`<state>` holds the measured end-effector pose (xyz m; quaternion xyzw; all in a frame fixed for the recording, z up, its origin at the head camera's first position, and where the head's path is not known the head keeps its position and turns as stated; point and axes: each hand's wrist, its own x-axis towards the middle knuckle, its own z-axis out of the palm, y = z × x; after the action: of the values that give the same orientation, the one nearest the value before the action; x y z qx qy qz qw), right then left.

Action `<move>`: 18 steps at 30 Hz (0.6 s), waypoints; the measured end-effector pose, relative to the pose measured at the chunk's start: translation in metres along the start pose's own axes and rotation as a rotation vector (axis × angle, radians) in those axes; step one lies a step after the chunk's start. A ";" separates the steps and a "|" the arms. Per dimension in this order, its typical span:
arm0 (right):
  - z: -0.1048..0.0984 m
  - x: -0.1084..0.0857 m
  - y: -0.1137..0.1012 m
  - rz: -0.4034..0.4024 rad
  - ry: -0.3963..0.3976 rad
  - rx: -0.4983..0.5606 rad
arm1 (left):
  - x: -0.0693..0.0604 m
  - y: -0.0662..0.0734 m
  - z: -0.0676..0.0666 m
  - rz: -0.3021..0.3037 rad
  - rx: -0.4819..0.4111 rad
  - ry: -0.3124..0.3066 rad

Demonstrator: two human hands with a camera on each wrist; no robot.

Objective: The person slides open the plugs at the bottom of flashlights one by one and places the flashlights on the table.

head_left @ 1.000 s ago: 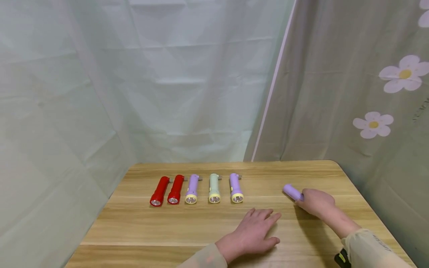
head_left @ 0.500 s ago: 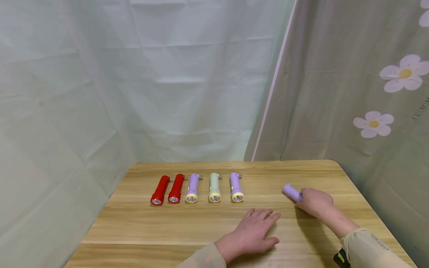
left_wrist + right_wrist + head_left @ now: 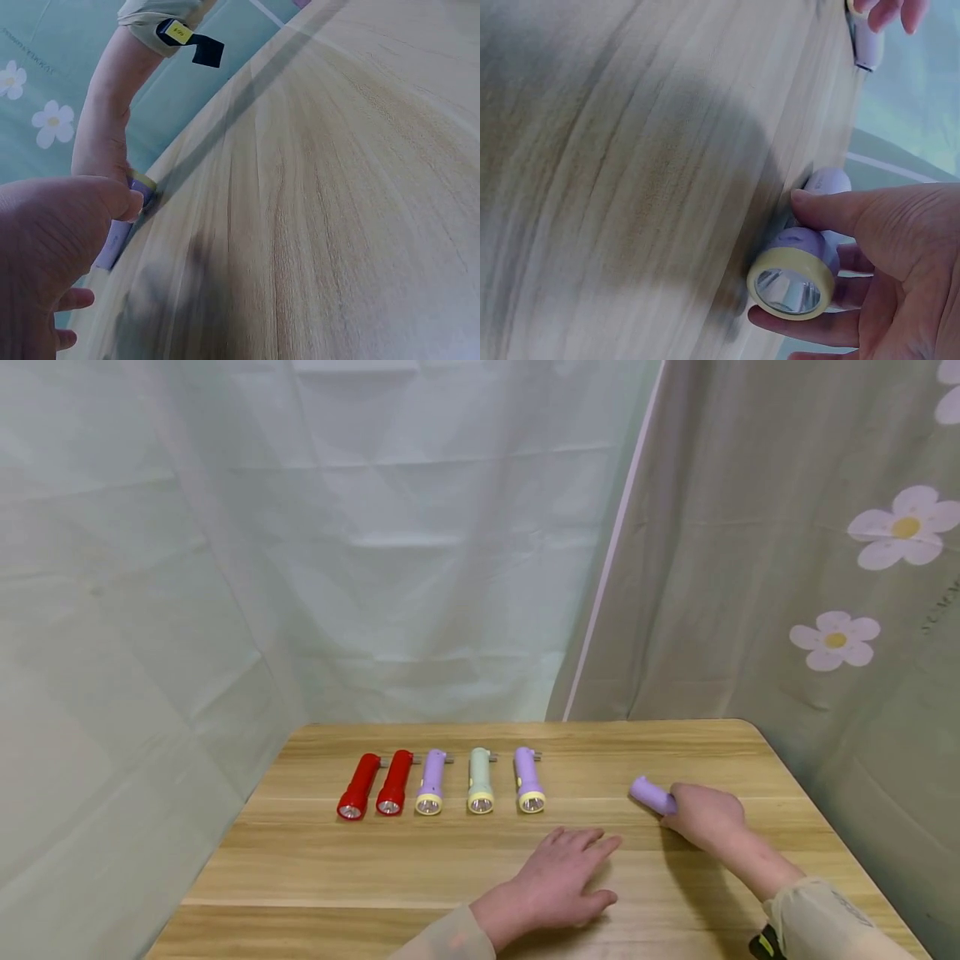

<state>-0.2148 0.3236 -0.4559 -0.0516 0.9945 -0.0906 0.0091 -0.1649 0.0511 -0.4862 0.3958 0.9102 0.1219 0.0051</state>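
Observation:
My right hand grips a purple flashlight at the right side of the table. In the right wrist view its yellow-rimmed lens faces the camera, with thumb and fingers around the body. My left hand hovers low over the table or rests on it, fingers spread and holding nothing; contact cannot be told. Left of the hands lie two red flashlights, one at the far end and one beside it. Then come a purple flashlight, a pale green one and another purple one.
The wooden table has a far edge close to a hanging pale curtain. On the right hangs a grey curtain with printed flowers. Metal plug prongs stick out from the sides of the lying flashlights.
My right hand and the purple flashlight in it have shifted very slightly left. My left hand has drifted a little to the left. The row of flashlights lies as before.

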 end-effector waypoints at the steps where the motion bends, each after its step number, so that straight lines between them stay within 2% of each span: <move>1: 0.001 0.000 0.000 -0.004 0.008 0.001 | -0.001 -0.001 0.000 -0.001 -0.005 0.002; 9: 0.002 -0.003 0.000 -0.028 0.057 0.048 | -0.004 -0.006 -0.007 -0.031 -0.039 0.028; 14: 0.004 -0.006 -0.002 -0.081 0.115 0.097 | -0.006 -0.010 -0.011 -0.028 -0.035 0.056; 18: 0.006 -0.007 -0.005 -0.119 0.161 0.129 | -0.008 -0.013 -0.015 -0.028 -0.068 0.082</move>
<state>-0.2067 0.3184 -0.4609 -0.1026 0.9793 -0.1585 -0.0728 -0.1702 0.0332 -0.4749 0.3771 0.9105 0.1686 -0.0171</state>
